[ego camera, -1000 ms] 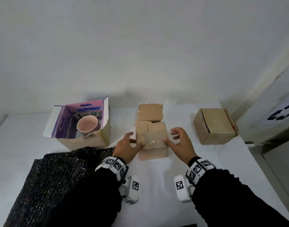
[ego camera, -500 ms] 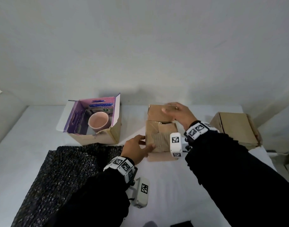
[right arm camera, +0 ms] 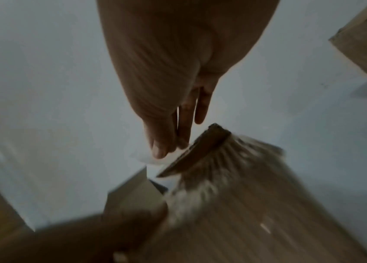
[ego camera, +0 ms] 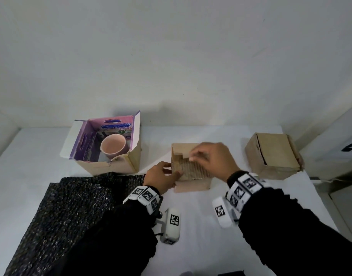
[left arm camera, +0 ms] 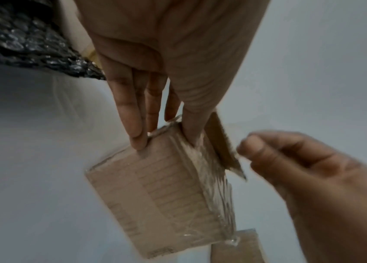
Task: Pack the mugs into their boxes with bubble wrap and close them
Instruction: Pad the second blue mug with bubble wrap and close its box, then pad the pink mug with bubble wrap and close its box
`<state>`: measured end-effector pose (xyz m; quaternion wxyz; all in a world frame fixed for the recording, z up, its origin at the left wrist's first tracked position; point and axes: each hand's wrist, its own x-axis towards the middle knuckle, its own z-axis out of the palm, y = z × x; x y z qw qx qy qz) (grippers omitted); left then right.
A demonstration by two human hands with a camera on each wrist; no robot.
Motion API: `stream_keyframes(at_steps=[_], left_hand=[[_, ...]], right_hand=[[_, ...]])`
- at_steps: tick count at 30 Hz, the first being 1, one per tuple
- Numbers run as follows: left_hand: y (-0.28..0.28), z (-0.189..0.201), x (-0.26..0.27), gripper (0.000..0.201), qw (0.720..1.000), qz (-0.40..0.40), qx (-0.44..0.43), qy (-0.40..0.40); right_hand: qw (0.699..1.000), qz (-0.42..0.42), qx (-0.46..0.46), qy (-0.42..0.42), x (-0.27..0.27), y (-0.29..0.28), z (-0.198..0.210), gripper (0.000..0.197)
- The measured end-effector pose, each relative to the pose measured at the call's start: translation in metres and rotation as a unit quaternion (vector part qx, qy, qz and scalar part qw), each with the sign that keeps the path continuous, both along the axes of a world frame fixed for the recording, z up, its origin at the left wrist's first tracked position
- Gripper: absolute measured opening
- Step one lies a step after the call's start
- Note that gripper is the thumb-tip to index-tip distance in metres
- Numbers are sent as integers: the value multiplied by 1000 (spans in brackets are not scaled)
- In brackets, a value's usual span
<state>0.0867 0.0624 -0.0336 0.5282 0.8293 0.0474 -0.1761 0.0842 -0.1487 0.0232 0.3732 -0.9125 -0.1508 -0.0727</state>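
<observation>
A small brown cardboard box (ego camera: 193, 184) stands mid-table, its top ribbed and taped. My left hand (ego camera: 162, 174) holds its left side, fingers (left arm camera: 133, 117) straight along the edge and thumb on the taped top (left arm camera: 173, 186). My right hand (ego camera: 212, 158) reaches over the top and pinches the rear flap (right arm camera: 200, 151) at its edge, folded forward; this view is blurred. A pink mug (ego camera: 113, 146) sits in an open box with a purple lining (ego camera: 111, 166) at the left. Black bubble wrap (ego camera: 71, 206) lies at the near left.
A closed brown box (ego camera: 273, 156) stands at the right, near the table's right edge. The white wall rises just behind the boxes. A white cabinet with a dark symbol (ego camera: 350, 150) is beyond the right edge.
My right hand went from the box's front to the rear flap and has pulled it forward over the top. The left hand has stayed on the left side.
</observation>
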Motion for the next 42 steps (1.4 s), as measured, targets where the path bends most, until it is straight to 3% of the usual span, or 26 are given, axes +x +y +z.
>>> stream_keyframes(at_steps=[2, 5, 9, 12, 17, 25, 30, 33, 38, 42], left_hand=[[0, -4, 2, 45, 999, 17, -23, 26], [0, -9, 2, 41, 997, 43, -52, 38], [0, -14, -3, 37, 997, 52, -47, 13], [3, -15, -6, 33, 999, 15, -31, -20], [8, -4, -6, 25, 997, -61, -24, -36], [5, -12, -13, 19, 997, -36, -17, -70], [-12, -9, 0, 10, 997, -13, -2, -80], [-30, -7, 9, 9, 996, -12, 12, -93], [-43, 11, 22, 23, 981, -95, 101, -134], [-27, 22, 19, 18, 981, -72, 106, -148]], right_hand=[[996, 12, -83, -30, -15, 4, -20, 7], [991, -8, -123, -54, -31, 8, -39, 12], [979, 23, -173, -108, -51, 10, -46, 24], [973, 26, -204, -101, -57, 10, -44, 25], [954, 25, -291, -61, -60, 23, -56, 68], [956, -28, -254, -147, -82, 19, -69, 53], [950, -64, -275, -134, -74, 9, -56, 38], [947, -76, -292, -111, -61, -3, -49, 38], [945, -94, -302, -80, -31, -18, -42, 28], [951, -97, -289, -49, -16, -23, -38, 37]])
